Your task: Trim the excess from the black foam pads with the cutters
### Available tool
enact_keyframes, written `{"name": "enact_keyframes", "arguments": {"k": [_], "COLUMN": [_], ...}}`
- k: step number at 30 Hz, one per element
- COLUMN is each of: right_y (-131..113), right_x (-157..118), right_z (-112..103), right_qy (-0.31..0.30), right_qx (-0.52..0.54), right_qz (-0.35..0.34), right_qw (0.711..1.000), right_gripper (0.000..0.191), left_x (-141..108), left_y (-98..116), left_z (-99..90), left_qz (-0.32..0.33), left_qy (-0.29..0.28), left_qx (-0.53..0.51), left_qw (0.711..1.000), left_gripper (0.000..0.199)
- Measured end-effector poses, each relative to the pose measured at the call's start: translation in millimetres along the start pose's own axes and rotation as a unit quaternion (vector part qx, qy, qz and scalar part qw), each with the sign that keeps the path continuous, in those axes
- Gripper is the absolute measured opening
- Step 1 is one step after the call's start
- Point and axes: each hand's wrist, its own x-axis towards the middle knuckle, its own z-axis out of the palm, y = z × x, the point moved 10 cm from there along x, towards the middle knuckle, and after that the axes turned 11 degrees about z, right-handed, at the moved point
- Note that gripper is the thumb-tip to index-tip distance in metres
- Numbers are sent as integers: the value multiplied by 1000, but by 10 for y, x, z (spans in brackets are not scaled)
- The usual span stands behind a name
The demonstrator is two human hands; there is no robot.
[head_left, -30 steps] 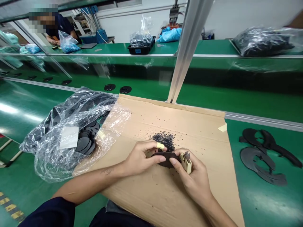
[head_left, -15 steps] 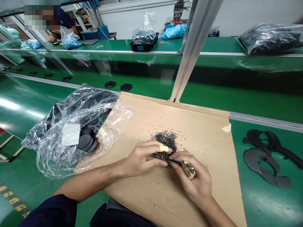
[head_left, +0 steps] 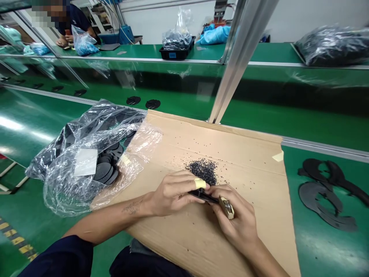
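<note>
Pinching a thin black piece over the cardboard sheet, left fingers clamped on it, right fingers wrapped around a beige-handled tool, probably a small cutter; black crumbs lie heaped just beyond, many black discs remain in the plastic bag.

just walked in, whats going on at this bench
A person's left hand, one finger wrapped in tape, holds a thin black piece while the right hand holds a small beige-handled tool at its edge. Beneath the hands lies a cardboard sheet scattered with black crumbs, heaped just beyond them. To the left, a clear plastic bag holds black discs. More black pieces lie on the green belt to the right.
</note>
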Motion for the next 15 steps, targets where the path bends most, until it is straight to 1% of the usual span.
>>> {"name": "enact_keyframes", "arguments": {"k": [5,8,10,12,13,15], "right_y": [4,37,65,86,96,112], "right_x": [0,-1,3,12,20,40], "right_z": [41,26,2,-14,-13,14], "right_qy": [-14,-12,-10,-14,-19,-37], "right_qx": [4,21,38,64,77,93], "right_qz": [-8,12,35,57,68,85], "right_qw": [1000,1000,999,996,995,991], "right_gripper": [22,18,14,10,9,5], "left_x": [0,11,13,-18,-43,-84], "left_y": [6,-35,-111,-220,-268,-325], "left_z": [-14,-23,-8,58,92,129], "left_qz": [-2,-27,-68,-136,-168,-205], "left_qy": [-1,5,5,-6,-11,-12], "left_qx": [9,-21,-91,-190,-231,-277], "left_qw": [1000,999,993,972,958,939], "left_gripper": [19,27,41,56,57,46]}}
